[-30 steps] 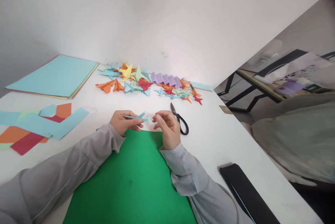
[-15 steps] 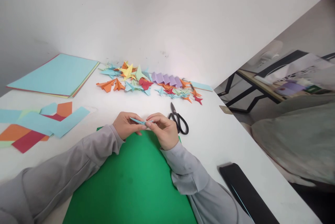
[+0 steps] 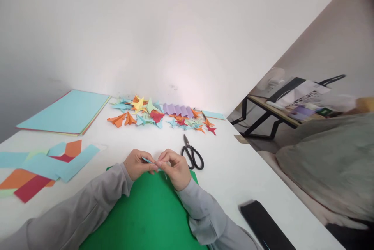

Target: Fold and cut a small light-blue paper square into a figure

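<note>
My left hand (image 3: 138,165) pinches one end of a small light-blue folded paper (image 3: 147,160). Against it, my right hand (image 3: 176,169) grips the same paper between thumb and fingers, and the fingertips of both hands meet. Much of the paper is hidden by the fingers. Both hands are just above the far edge of a green sheet (image 3: 146,211). Black-handled scissors (image 3: 192,154) lie beside my right hand, blades pointing to the wall. Folded paper shapes (image 3: 140,111) in several colours are heaped beyond the hands, with a purple pleated strip (image 3: 178,110) among them.
Coloured paper strips (image 3: 43,166) overlap at the left, below a stack of large sheets (image 3: 67,113). A black object (image 3: 265,224) lies at the front right. Past the table's right edge are a person's clothed body (image 3: 330,160) and another table (image 3: 271,107) with a bag.
The view has tilted up, so the table's contents sit lower in the picture. The blue paper has turned between my fingers, and less of it shows.
</note>
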{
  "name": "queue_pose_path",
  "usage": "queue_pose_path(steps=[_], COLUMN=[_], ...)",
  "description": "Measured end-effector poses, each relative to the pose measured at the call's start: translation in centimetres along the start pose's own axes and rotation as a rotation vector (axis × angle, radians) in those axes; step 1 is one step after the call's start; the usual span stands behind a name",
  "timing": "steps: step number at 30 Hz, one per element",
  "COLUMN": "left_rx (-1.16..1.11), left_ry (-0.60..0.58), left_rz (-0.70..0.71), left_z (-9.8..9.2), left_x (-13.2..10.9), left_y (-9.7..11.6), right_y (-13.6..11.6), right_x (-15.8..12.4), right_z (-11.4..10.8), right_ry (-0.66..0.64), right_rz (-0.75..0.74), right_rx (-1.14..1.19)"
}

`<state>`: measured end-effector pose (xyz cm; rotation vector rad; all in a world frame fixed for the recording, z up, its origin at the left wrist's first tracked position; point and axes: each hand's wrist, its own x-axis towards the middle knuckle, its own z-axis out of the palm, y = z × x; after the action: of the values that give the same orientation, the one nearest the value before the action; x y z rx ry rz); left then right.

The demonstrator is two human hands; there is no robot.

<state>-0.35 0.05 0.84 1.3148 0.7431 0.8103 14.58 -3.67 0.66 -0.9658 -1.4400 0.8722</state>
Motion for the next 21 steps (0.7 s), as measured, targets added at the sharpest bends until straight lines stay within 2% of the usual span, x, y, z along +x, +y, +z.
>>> queue_pose_path(steps=[6, 9, 13, 17, 21], left_rx=[-0.132, -0.076, -0.12, -0.19, -0.257], left_ry=[0.08, 0.119, 0.111, 0.095, 0.121], left_rz=[-0.048, -0.038, -0.057, -0.09, -0.081], left_z=[0.0, 0.1, 0.6, 0.7, 0.7], left_x=[0.6, 1.1, 1.5, 1.7, 1.8], left_y=[-0.1, -0.1, -0.1, -0.5, -0.9], right_y=[0.1, 0.6, 1.2, 1.3, 1.2], right_x=[0.2, 0.5, 0.6, 0.6, 0.5], right_z=[0.1, 0.1, -0.2, -0.4, -0.6], right_ry=[0.113, 0.175, 0.181, 0.168, 0.218], right_rz=[-0.007, 0.042, 0.106, 0.12, 0.064], right_rx=[0.044, 0.113, 0.18, 0.145, 0.046])
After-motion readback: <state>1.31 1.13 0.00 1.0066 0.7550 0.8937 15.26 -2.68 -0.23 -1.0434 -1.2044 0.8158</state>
